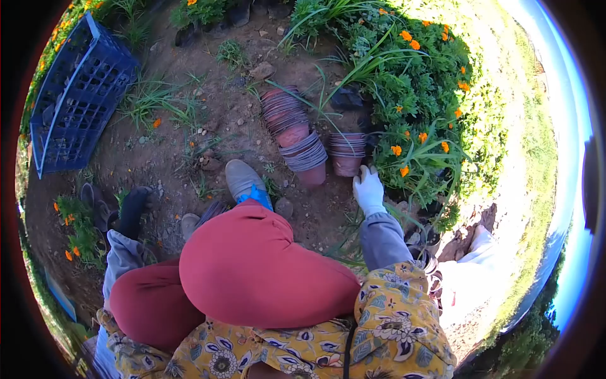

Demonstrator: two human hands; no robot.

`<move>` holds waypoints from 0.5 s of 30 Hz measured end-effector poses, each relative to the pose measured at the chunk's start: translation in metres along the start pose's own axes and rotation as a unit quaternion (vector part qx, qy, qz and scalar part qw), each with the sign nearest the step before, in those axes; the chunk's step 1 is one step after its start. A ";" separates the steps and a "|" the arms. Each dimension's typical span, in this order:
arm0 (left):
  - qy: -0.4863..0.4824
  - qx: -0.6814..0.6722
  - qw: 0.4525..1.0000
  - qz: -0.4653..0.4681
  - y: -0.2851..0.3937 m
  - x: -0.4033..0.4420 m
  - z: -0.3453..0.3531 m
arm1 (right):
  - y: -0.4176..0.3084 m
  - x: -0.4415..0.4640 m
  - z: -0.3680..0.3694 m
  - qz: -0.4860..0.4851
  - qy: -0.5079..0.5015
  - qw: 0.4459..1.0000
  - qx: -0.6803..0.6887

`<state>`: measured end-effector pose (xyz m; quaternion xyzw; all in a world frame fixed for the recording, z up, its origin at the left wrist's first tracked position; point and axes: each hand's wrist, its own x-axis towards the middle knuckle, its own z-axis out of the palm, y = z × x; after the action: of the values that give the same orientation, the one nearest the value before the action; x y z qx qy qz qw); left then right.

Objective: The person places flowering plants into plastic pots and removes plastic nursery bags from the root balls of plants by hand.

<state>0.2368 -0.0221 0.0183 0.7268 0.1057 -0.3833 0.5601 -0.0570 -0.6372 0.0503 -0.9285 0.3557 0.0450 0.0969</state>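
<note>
Already nested, the plant pots (307, 165) lay on soil (170, 189) in a long column (287, 114) and a separate, unjoined short stack (346, 151), your right hand (369, 191) at its base, though whether those fingers (365, 174) or your left hand's (133, 211) gripped anything was unclear.

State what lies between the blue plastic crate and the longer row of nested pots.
In the head view, soil with a grass clump, an orange flower and small stones separates the crate from those nested pots.
</note>
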 end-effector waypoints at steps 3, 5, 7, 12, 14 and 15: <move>-0.055 -0.042 0.995 -0.075 -0.022 0.015 -0.035 | -0.006 -0.007 -0.004 0.071 -0.096 0.985 -0.121; -0.087 -0.150 0.977 -0.121 -0.033 0.013 -0.050 | -0.003 -0.012 -0.007 0.085 -0.170 0.968 -0.162; -0.105 -0.234 0.954 -0.156 -0.036 0.005 -0.052 | 0.005 -0.010 -0.016 0.099 -0.271 0.944 -0.161; -0.083 -0.247 0.955 -0.145 -0.034 -0.017 -0.030 | 0.042 -0.010 0.002 0.156 -0.105 0.982 0.009; -0.074 -0.245 0.957 -0.139 -0.033 -0.025 -0.021 | 0.047 -0.001 0.010 0.171 -0.007 0.982 0.076; -0.070 -0.244 0.958 -0.136 -0.032 -0.029 -0.019 | 0.047 0.006 0.011 0.177 0.041 0.977 0.108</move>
<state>0.2070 0.0142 0.0163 0.5185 0.2545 -0.4684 0.6686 -0.0839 -0.6729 0.0318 -0.8358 0.5209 -0.0153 0.1727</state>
